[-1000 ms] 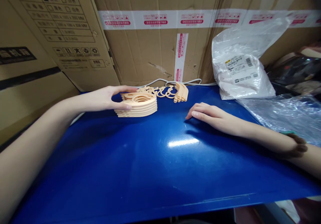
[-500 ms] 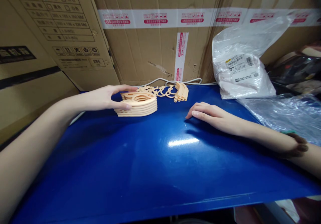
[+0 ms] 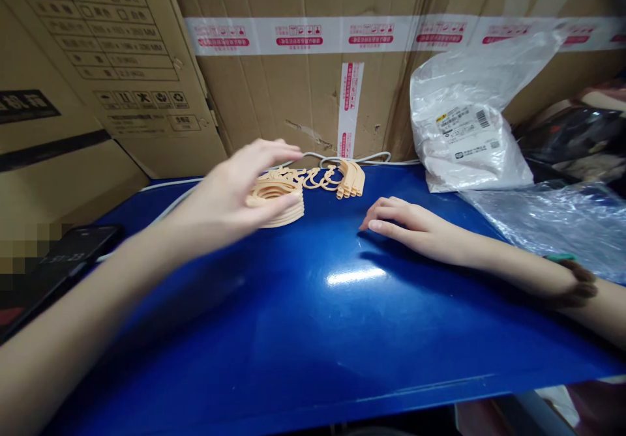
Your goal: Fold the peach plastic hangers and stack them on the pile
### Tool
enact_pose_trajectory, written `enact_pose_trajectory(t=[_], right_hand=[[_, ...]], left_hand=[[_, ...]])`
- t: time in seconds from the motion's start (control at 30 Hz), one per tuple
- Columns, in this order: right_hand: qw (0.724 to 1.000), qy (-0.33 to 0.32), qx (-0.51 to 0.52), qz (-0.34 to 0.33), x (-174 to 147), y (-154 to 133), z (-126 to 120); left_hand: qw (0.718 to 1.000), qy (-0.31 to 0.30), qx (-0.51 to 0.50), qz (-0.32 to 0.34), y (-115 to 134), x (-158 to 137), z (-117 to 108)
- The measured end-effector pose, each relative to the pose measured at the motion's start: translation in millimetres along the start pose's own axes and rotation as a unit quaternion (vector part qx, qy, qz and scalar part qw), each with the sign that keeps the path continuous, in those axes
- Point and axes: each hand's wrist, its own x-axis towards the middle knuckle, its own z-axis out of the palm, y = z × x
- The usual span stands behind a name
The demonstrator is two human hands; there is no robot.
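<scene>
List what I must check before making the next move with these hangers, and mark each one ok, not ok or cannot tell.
1. Left hand open: ok; thumb and fingers stand apart.
2. Left hand off the hanger stack: cannot tell; the thumb overlaps it in this view, so contact is unclear.
3. Whole stack in sight: not ok; the left hand hides part of it.
4. Right hand free: ok; it holds nothing visible.
5. White bag away from the hangers: ok; blue table shows between them.
6. White cable free of the hooks: cannot tell; it runs close behind them.
</scene>
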Motion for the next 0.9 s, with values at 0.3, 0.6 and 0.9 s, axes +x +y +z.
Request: enact_pose_trajectory(t=[0.3,0.6,0.9], right_hand=[[0.995,-0.014,-0.092,-0.034,0,3,-2],[0.986,-0.013,-0.156,-0.061,0,-2,5],[0.962,-0.022,-0.259,-0.087,0,-9,14]], left_hand=[[0.976,-0.17,-0.005,0.136,37,-21,57],[0.974,-0.209,0.014,0.084,27,-21,62],[0.974,-0.204,0.037,0.09,29,-22,62]])
